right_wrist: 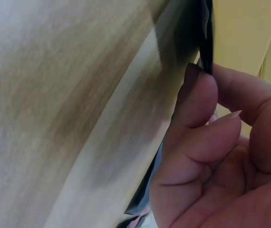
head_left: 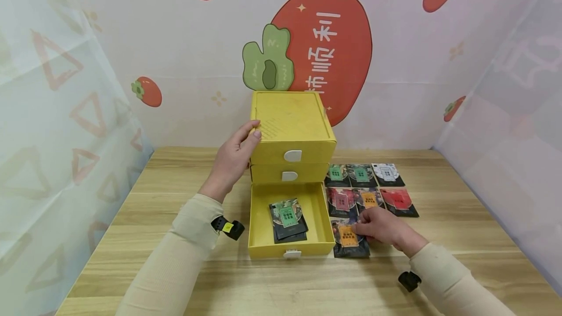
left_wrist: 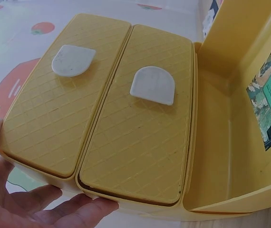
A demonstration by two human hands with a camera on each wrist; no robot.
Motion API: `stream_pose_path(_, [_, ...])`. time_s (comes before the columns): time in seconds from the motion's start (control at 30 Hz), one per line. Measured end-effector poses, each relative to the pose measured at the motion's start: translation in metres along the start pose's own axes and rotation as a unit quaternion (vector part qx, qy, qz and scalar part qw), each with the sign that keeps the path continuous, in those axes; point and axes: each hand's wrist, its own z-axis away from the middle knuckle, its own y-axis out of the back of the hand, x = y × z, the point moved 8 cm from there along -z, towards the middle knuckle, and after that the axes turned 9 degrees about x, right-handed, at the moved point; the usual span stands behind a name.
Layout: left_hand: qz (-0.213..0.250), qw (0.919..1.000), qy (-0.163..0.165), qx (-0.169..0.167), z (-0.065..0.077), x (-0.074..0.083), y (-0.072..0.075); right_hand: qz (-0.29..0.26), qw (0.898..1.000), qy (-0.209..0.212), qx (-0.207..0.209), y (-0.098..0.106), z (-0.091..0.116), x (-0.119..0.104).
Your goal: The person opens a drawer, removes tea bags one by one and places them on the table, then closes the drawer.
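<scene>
A yellow drawer box with white handles stands on the table, its bottom drawer pulled out. My left hand rests against the box's left side and top edge, fingertips touching the side wall in the left wrist view. Inside the open drawer lie black sachets, the top one a green-labelled sachet. To the right of the drawer, my right hand pinches an orange-labelled sachet between thumb and finger. In the right wrist view this black sachet appears edge-on at the fingertips.
Beside the box, several flat sachets lie in rows: green-labelled ones, a white one, a red one, a pink-labelled one and another orange-labelled one. A printed cloth wall stands behind the wooden table.
</scene>
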Motion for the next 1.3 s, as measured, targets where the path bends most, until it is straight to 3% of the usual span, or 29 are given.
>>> stream_pose_path(0.27, [-0.004, 1.0000, 0.001, 0.002, 0.0003, 0.0005, 0.0016, 0.120, 0.992, 0.011, 0.032, 0.0017, -0.0020, -0.0020])
stream_pose_path(0.57, [0.004, 1.0000, 0.005, -0.005, 0.0020, 0.0013, 0.0014, 0.173, 0.984, -0.029, 0.040, 0.0007, -0.0015, -0.0012])
stream_pose_path(0.9, [0.006, 0.9999, 0.007, -0.009, 0.0026, 0.0008, 0.0002, 0.209, 0.975, -0.033, 0.061, 0.0031, 0.0020, -0.0043])
stream_pose_path(1.3, [0.003, 1.0000, 0.002, -0.006, 0.0014, 0.0014, 0.0010, 0.201, 0.977, -0.042, 0.063, 0.0041, 0.0018, -0.0054])
